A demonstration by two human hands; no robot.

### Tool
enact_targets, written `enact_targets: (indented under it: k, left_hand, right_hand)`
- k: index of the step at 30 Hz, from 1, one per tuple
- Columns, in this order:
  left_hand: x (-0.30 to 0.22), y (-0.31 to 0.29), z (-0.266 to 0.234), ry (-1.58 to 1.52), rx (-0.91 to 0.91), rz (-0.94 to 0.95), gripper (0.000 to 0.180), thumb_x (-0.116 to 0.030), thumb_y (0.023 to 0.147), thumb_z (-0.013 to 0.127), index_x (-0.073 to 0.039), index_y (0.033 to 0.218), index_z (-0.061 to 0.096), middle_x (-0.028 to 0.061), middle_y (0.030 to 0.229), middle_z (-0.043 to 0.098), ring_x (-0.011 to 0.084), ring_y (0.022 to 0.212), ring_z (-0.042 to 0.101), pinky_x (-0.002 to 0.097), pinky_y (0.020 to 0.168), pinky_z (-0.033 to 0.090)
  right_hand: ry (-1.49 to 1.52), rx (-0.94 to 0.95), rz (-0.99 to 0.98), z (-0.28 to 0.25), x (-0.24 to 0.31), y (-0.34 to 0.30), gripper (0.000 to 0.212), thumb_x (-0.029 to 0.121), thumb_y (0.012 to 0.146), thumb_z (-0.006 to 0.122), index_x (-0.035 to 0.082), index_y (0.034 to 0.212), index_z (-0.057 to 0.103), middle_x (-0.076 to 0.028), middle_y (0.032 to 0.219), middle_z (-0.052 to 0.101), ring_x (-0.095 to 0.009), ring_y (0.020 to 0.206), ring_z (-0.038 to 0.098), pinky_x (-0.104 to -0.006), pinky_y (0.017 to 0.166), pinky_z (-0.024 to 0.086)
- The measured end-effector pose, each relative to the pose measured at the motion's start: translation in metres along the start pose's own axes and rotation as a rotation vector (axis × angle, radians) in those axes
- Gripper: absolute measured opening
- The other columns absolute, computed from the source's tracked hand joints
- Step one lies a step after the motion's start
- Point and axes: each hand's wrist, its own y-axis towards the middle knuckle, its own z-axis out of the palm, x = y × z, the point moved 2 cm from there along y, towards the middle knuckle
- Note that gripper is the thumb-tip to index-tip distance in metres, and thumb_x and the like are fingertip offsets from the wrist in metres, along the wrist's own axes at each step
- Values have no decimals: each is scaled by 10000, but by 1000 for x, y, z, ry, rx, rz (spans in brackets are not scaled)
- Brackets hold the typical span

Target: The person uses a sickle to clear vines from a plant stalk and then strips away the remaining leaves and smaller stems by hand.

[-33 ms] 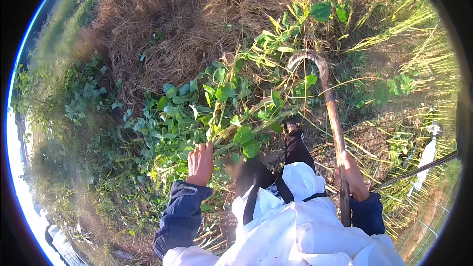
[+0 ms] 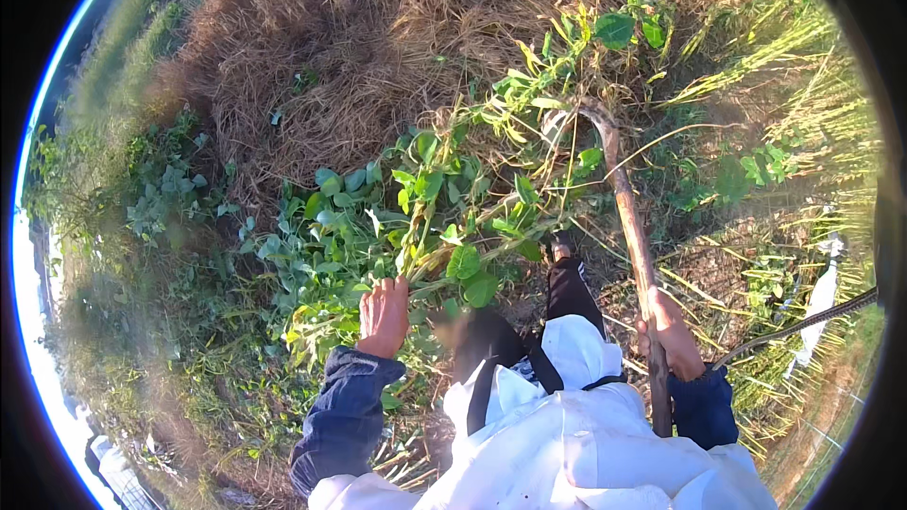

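Observation:
My right hand (image 2: 673, 332) is wrapped round the wooden handle of a long-handled sickle (image 2: 631, 217). The sickle's hooked, curved head lies ahead of me among leafy stems, and its tip is partly hidden by leaves. On the left, my left hand (image 2: 385, 318) is closed on a bundle of green plant stems (image 2: 425, 269); the fingertips are hidden among the leaves. These stems carry broad green leaves and some yellowing pods or narrow leaves, and they stretch from my left hand up to the sickle's head.
Dry brown grass (image 2: 378, 57) lies in a thick mat ahead. Low leafy plants (image 2: 170, 189) cover the ground at left. Cut stubble (image 2: 812, 85) stands at right, near a white scrap (image 2: 820, 302) and a dark cord (image 2: 803, 323). My legs (image 2: 572, 288) are close below the stems.
The sickle's head has shifted slightly to the left, and its handle leans a little more that way. The stems beside it have moved slightly. My left hand stays nearly in place.

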Motion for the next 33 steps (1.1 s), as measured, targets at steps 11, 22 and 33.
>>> enact_targets:
  k: [11,22,33]
  left_hand:
    - [51,8,3,93,-19,87,163,-28,796,528,-66,955,514,121,889,567,298,874,590,429,763,437]
    - [96,-83,-8,-14,79,49,390,3,680,607,-33,1062,532,131,931,585,305,880,600,427,738,434]
    - [152,-245,-102,125,-13,-309,385,94,599,563,-14,961,491,172,878,539,388,866,537,447,738,405]
  right_hand:
    - [-417,49,-532,195,68,225,372,423,929,512,57,995,517,-56,643,544,-147,516,542,-285,437,432]
    - [-358,-49,54,20,-76,-41,385,460,970,405,86,965,497,-21,600,492,-121,432,463,-274,381,394]
    - [-92,211,228,14,-82,-48,392,509,953,413,120,912,417,-7,639,477,-105,440,452,-249,356,387]
